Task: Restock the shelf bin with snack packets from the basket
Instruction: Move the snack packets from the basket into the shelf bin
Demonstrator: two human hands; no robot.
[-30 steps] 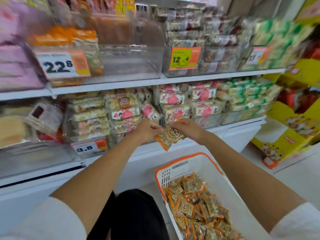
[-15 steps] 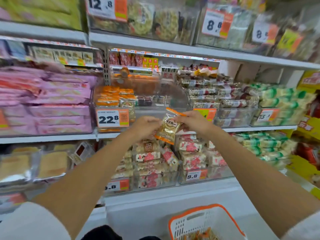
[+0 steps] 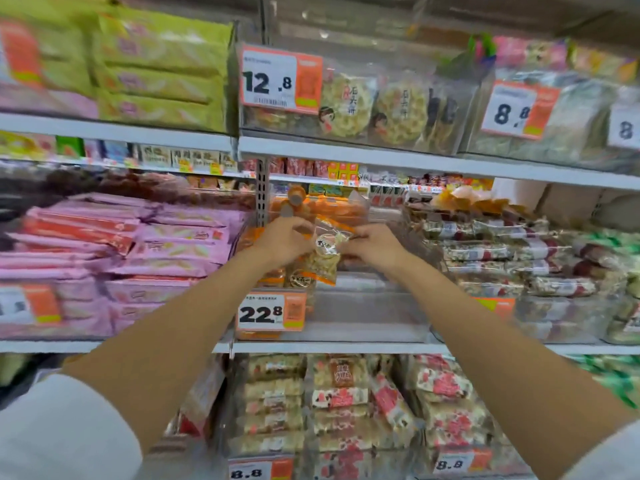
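Snack packet held over the shelf bin
My left hand and right hand both pinch it by its edges; the bin looks mostly unfilled, so I judge plenty remains.

Bright even shop light, faint shadows, motion blur heaviest at side edges, centre sharper.

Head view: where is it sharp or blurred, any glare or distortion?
Head view: sharpest at centre, 22.8 tag and 12.8 tag readable; left hand, right hand and snack packet slightly soft; edges smeared, notably the pink packs; shelf edge slants, little bowing; glare specks on the top clear bin.
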